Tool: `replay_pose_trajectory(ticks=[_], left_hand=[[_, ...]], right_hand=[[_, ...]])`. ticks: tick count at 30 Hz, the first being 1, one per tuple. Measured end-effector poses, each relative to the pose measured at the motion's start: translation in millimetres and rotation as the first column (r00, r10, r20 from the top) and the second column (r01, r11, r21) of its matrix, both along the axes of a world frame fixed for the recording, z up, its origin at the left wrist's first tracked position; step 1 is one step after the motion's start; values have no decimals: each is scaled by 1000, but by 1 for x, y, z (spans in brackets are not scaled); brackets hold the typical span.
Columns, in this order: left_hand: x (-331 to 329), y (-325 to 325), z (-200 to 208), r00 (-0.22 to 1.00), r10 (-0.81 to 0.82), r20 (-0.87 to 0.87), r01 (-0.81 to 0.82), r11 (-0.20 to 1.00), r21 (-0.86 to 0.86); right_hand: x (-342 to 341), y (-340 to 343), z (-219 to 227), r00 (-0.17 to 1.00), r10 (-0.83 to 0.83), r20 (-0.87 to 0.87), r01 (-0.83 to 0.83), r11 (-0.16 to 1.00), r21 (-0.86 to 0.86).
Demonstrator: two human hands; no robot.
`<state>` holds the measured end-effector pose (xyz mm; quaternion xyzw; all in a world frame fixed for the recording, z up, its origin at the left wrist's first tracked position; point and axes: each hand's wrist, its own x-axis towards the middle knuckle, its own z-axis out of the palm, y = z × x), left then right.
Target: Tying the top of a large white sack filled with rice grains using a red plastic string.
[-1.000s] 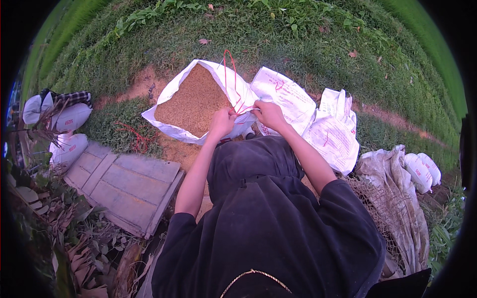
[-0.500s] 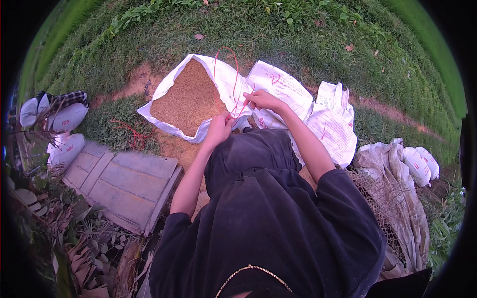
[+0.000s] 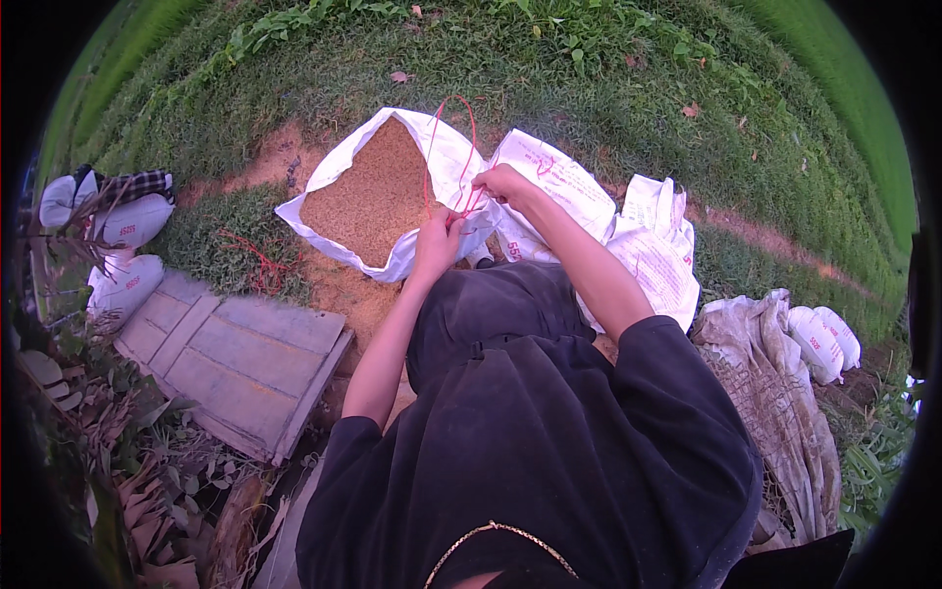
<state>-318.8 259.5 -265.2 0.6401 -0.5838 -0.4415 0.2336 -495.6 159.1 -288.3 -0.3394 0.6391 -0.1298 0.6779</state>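
Observation:
An open white sack (image 3: 339,162) full of brown grain (image 3: 373,196) lies on the ground in front of me. My left hand (image 3: 439,242) pinches the sack's near rim together with a thin red string (image 3: 453,147). My right hand (image 3: 502,183) is raised a little to the right and grips the same red string, which loops up over the sack's mouth. My dark-clothed knees and torso hide the ground below my hands.
Empty white sacks (image 3: 638,245) lie right of the open one. A grey wooden board (image 3: 235,358) sits at the left, more red string (image 3: 257,263) on the grass beside it. Filled white bags (image 3: 123,226) at far left, a dirty net sack (image 3: 775,393) at right.
My right hand has lifted up and away from my left hand, drawing the red string into a taller loop. My left hand has stayed at the sack's rim.

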Motion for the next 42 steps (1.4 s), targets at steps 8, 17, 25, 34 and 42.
replay_pose_trajectory(ticks=[8,17,25,34,42], left_hand=[[-1,3,-8,993,95,-69,-97,995,-25],[0,11,-8,993,88,-76,-86,996,32],[-4,14,-15,976,108,-189,-104,994,33],[0,13,0,988,71,-137,-68,997,30],[11,19,19,999,2,44,-7,994,107]], right_hand=[[-18,37,17,985,106,136,-88,987,-132],[-56,67,4,862,409,-298,-488,516,-704],[-46,44,11,948,317,-26,-300,867,-398],[-13,11,11,899,429,88,-351,825,-443],[-2,-8,11,919,369,136,-319,902,-291]])
